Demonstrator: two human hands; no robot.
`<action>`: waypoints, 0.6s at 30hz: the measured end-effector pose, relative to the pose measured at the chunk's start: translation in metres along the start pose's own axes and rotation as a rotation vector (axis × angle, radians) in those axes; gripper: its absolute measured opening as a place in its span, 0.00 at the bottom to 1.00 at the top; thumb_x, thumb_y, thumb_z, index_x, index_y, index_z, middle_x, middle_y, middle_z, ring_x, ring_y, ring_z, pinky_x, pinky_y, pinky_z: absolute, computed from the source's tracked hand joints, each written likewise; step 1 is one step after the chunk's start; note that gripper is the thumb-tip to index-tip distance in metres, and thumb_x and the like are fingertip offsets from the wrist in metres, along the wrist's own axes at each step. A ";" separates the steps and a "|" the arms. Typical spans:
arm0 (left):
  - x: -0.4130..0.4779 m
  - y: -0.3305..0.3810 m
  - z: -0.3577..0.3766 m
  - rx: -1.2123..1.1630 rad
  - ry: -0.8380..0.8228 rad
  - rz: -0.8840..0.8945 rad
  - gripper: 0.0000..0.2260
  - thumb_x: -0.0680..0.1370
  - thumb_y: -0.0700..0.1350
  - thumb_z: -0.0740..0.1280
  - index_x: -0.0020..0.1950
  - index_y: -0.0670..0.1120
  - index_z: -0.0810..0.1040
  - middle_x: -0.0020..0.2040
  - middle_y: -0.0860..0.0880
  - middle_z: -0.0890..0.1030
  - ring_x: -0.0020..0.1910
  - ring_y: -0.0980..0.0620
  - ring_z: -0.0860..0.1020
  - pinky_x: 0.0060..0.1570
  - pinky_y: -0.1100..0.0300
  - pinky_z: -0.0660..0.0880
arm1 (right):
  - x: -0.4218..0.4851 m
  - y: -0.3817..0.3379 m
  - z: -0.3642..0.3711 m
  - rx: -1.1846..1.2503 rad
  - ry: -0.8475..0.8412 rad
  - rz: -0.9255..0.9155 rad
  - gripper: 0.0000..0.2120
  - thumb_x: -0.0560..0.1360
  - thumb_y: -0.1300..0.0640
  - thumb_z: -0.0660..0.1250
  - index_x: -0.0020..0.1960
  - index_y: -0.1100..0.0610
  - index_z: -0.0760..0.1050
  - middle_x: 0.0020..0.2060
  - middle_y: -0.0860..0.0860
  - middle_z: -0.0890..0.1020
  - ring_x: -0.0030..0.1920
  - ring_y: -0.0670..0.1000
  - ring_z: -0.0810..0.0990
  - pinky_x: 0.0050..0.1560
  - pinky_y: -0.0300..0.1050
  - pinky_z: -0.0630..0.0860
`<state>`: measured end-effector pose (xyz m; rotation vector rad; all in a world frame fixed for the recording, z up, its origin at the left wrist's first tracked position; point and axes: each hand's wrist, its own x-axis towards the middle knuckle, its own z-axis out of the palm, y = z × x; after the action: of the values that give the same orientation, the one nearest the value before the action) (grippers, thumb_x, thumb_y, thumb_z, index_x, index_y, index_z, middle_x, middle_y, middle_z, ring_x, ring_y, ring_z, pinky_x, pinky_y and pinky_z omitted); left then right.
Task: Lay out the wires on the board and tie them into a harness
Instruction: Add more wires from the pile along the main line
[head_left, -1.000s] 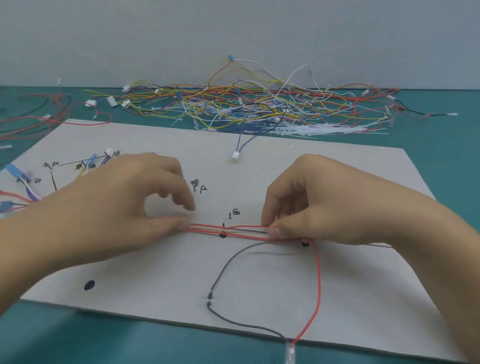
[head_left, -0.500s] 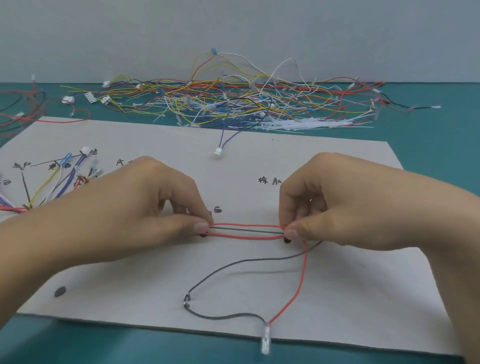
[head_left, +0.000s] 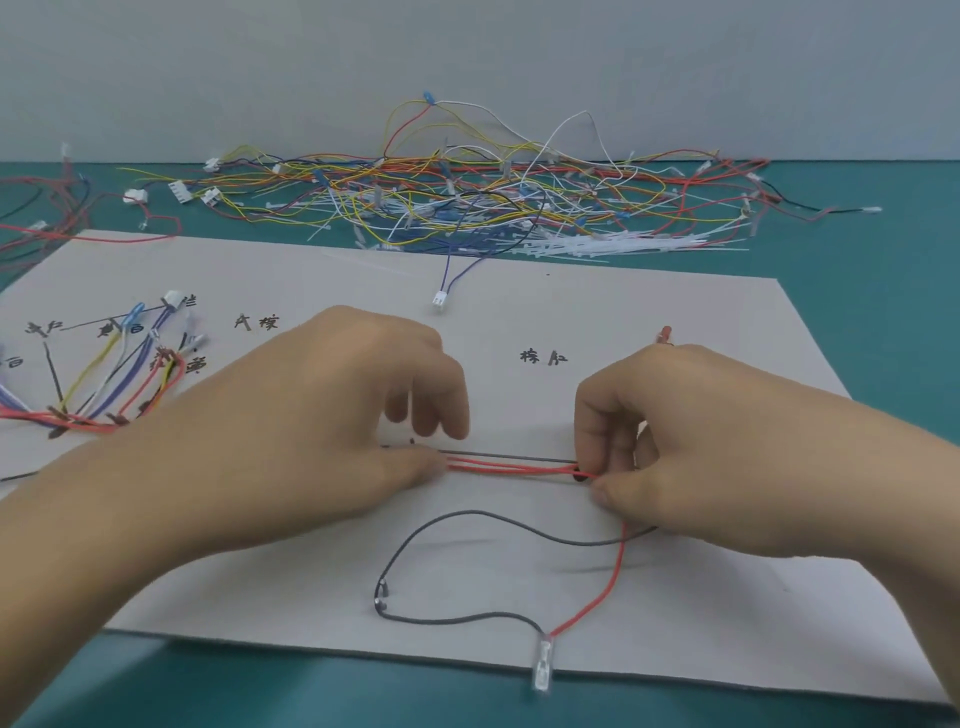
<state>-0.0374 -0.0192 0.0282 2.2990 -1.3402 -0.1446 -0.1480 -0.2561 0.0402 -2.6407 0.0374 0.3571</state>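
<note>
On the board (head_left: 701, 613), left hand (head_left: 311, 415) and right hand (head_left: 701, 441) hold the red wires (head_left: 511, 470).

Red wires (head_left: 511, 470), grey wire (head_left: 467, 513), teal table (head_left: 862, 260) (pale board (head_left: 701, 623))

Both hands slid right along the wires (head_left: 511, 467); view panned left.
L hand (head_left: 291, 441): index lifted off the thumb again after the pinch 0.5 s ago, thumb alone presses the wires. R hand (head_left: 727, 457) pinch moved onto the R dot (head_left: 579, 478). Grey wire (head_left: 511, 458) left its place btwn the red wires (head_left: 511, 471), now lies above them. Red terminal (head_left: 665, 335) appeared behind R hand; fanned wire ends (head_left: 119, 379) came fully into view.
</note>
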 end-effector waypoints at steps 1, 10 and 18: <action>0.002 0.008 0.003 -0.007 0.000 0.019 0.04 0.69 0.52 0.75 0.44 0.59 0.84 0.41 0.59 0.79 0.43 0.56 0.79 0.39 0.62 0.73 | 0.000 0.001 0.002 0.010 0.020 0.018 0.10 0.69 0.53 0.71 0.46 0.40 0.76 0.34 0.31 0.80 0.31 0.38 0.79 0.27 0.35 0.73; 0.035 0.037 0.038 -0.135 -0.072 0.018 0.03 0.72 0.46 0.77 0.41 0.53 0.85 0.31 0.63 0.79 0.35 0.64 0.78 0.33 0.74 0.66 | -0.008 0.011 0.010 0.139 0.102 -0.004 0.11 0.74 0.54 0.74 0.41 0.50 0.71 0.29 0.34 0.78 0.26 0.39 0.74 0.29 0.31 0.69; 0.041 0.039 0.048 -0.194 -0.019 -0.068 0.06 0.72 0.45 0.76 0.37 0.52 0.81 0.32 0.59 0.79 0.33 0.61 0.77 0.32 0.72 0.68 | -0.017 0.034 -0.001 0.340 -0.065 -0.037 0.06 0.75 0.53 0.75 0.48 0.45 0.79 0.36 0.49 0.82 0.25 0.43 0.74 0.28 0.31 0.68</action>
<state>-0.0625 -0.0867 0.0090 2.1854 -1.2017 -0.3058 -0.1675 -0.2878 0.0300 -2.2896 0.0255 0.3867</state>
